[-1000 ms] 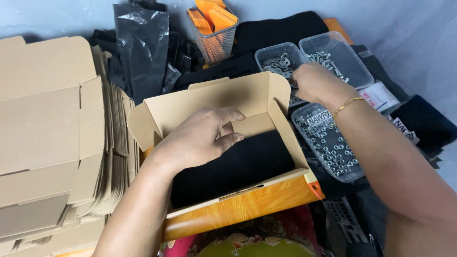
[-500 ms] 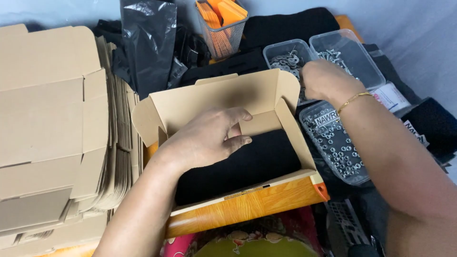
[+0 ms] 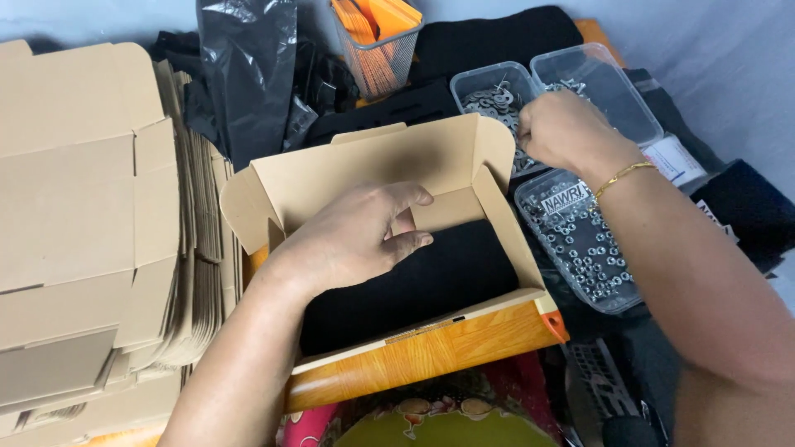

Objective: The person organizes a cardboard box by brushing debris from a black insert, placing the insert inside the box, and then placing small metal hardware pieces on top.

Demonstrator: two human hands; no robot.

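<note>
1. Now my left hand (image 3: 358, 236) rests half-curled, empty, inside the open cardboard box (image 3: 373, 170), centre, touching its far wall.
2. My right hand (image 3: 561, 131) pinches closed over the far-right washer tub (image 3: 484, 87); contents hidden.

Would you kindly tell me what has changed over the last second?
The right hand stays over the clear tubs of small metal parts, having shifted only slightly; whether it grips anything is hidden. The left hand still rests inside the open cardboard box on the black cloth.
</note>
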